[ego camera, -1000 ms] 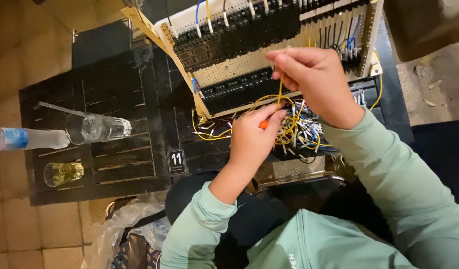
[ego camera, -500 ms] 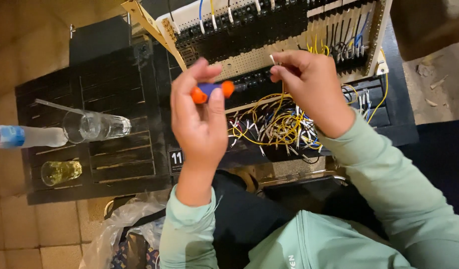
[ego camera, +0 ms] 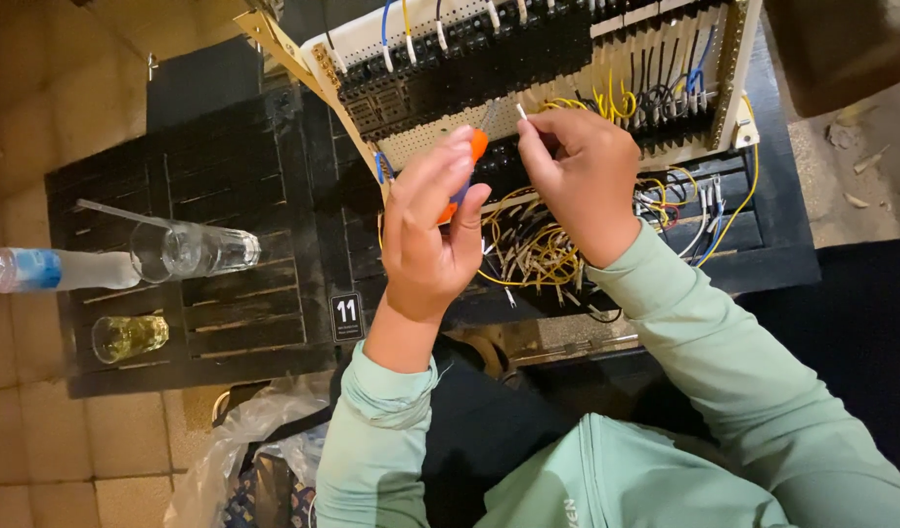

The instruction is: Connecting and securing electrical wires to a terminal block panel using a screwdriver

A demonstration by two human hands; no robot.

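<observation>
A small screwdriver with an orange handle (ego camera: pixel 466 174) sits just above the centre of the frame, pinched in the left hand (ego camera: pixel 428 235). The fingers are curled closed around the handle, thumb on one side and fingertips on the other, and its thin shaft points up toward the wiring panel (ego camera: pixel 528 59). It looks light and rigid, with a smooth plastic grip that could slip when twisted; the thick orange part is the sensible place to hold it, since the shaft is too thin for a firm grip.

Just to the right, the right hand (ego camera: pixel 582 181) is closed in a pinch on the white-tipped end of a wire (ego camera: pixel 521 111), held close beside the screwdriver's tip. The wire looks thin, bendable and nearly weightless, best gripped near its stiff end.

Below both hands a tangle of yellow and white wires (ego camera: pixel 533 249) spills from the panel, which lies tilted across the top of the frame on a dark slatted table (ego camera: pixel 225 323). At the left edge lie a clear plastic bottle (ego camera: pixel 49 269), an empty glass (ego camera: pixel 191 249) and a small glass of yellowish liquid (ego camera: pixel 127 335). A crumpled plastic bag (ego camera: pixel 235 455) sits at the lower left, beside the light green sleeves.
</observation>
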